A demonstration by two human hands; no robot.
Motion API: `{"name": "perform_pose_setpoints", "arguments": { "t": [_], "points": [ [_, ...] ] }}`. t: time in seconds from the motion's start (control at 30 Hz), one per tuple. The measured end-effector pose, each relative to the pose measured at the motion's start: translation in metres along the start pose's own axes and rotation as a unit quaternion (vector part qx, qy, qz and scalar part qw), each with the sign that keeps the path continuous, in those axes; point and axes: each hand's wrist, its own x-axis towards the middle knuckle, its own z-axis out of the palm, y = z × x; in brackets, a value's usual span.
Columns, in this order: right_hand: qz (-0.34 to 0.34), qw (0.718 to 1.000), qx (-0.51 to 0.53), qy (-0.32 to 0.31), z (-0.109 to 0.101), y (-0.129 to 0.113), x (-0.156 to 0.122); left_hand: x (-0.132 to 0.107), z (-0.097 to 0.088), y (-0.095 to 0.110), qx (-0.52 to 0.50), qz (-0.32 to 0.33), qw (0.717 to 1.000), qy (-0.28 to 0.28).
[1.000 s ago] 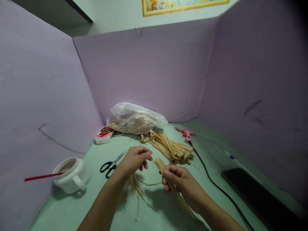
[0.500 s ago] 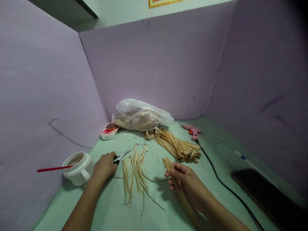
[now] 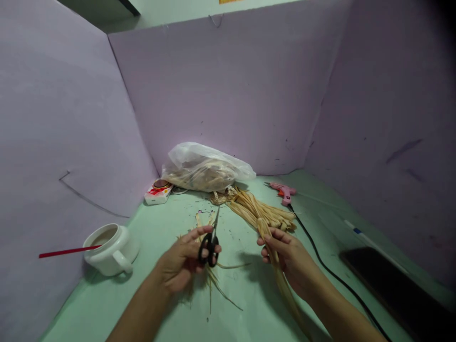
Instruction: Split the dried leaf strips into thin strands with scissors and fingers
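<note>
My left hand (image 3: 185,259) holds a pair of scissors (image 3: 210,249) by the black handles, blades pointing up and away from me. Beneath that hand lie thin dried plant strips (image 3: 215,280), partly covered by it. My right hand (image 3: 287,251) is closed around a long, folded bundle of pale dried fibre (image 3: 276,270), its looped end upward and its tail hanging toward me. Just beyond the right hand rests a larger bunch of dried fibre (image 3: 256,209) on the green table.
At the back sits a clear plastic bag (image 3: 210,166) of fibre. A white pot (image 3: 112,249) with a red stick (image 3: 69,251) stands left, near a small white box (image 3: 157,194). On the right are a pink glue gun (image 3: 283,191), its black cable and a dark phone-like slab (image 3: 388,289).
My left hand has lifted the scissors off the table and brought them right, over the thin strips. My right hand has shifted slightly right with the fibre bundle.
</note>
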Motion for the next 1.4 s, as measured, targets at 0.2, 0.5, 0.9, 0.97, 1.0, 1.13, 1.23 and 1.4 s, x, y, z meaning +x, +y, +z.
{"name": "perform_pose_setpoints", "arguments": {
  "t": [0.2,0.5,0.9,0.97,1.0,1.13,1.23,1.4],
  "points": [
    [-0.014,1.0,0.005,0.011,-0.005,0.005,0.006,0.029,0.016,-0.035,-0.178,-0.05,0.98,0.071],
    [0.006,1.0,-0.008,-0.017,0.004,0.008,0.001,0.02,-0.031,0.003,0.01,0.051,0.972,0.231],
    [-0.038,0.99,-0.128,-0.053,0.0,0.008,0.001,-0.003,0.027,-0.019,0.283,0.094,0.953,0.046],
    [-0.054,0.989,-0.123,-0.063,0.001,0.009,0.001,-0.011,0.032,-0.017,0.361,0.133,0.923,0.024],
    [-0.064,0.988,-0.125,-0.069,0.001,0.009,0.001,-0.014,0.035,-0.016,0.392,0.142,0.909,0.018],
    [-0.095,0.978,-0.162,-0.095,0.001,0.01,0.0,-0.021,0.042,-0.012,0.455,0.128,0.881,-0.004],
    [-0.108,0.967,-0.197,-0.123,0.001,0.013,-0.001,-0.022,0.045,-0.013,0.462,0.134,0.876,-0.022],
    [-0.122,0.948,-0.233,-0.179,0.003,0.019,-0.006,-0.021,0.044,-0.017,0.449,0.137,0.883,-0.027]
  ]
}}
